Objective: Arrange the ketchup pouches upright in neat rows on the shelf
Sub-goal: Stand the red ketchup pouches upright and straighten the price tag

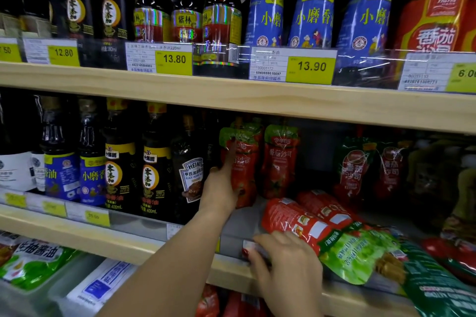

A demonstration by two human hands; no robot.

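Observation:
A red ketchup pouch with a green top (246, 162) stands upright on the middle shelf (244, 221), and my left hand (221, 188) grips its left side. A second identical pouch (279, 162) stands just to its right, and another is partly hidden behind them. Two more such pouches lie flat, a front one (296, 221) and one behind it (324, 206), with their green tops pointing at me. My right hand (286, 262) rests palm down at the shelf's front edge against the front lying pouch, fingers curled. Whether it grips the pouch is hidden.
A dark Heinz bottle (192, 175) and soy and oil bottles stand left of the held pouch. Two ketchup pouches of another brand (353, 167) stand further right. Green bags (438, 288) overhang the shelf edge at lower right. The upper shelf board (231, 95) hangs low above the pouches.

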